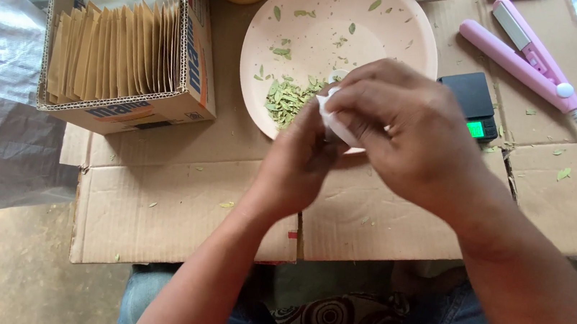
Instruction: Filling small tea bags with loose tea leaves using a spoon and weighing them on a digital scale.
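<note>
My left hand and my right hand meet just above the near rim of the pink plate, both pinched on a small white sachet — the left from below, the right folded over its top. How much is inside the sachet I cannot tell; my fingers cover most of it.

Under my wrists lies flattened cardboard spread over the desk, with a few stray bits of leaf on it. Just past my hands, a small heap of dried green leaves sits at the plate's near-left side, and loose flakes are scattered over the rest of it — so, by my reckoning, there is leaf left to pack. To the right of the plate, touching its edge or nearly so, is a small black scale with its display lit green.

Toward the far right corner lies a pink heat-sealing clamp, untouched. At the far left stands an open carton with a row of brown paper envelopes standing on edge, clear bags behind them.
</note>
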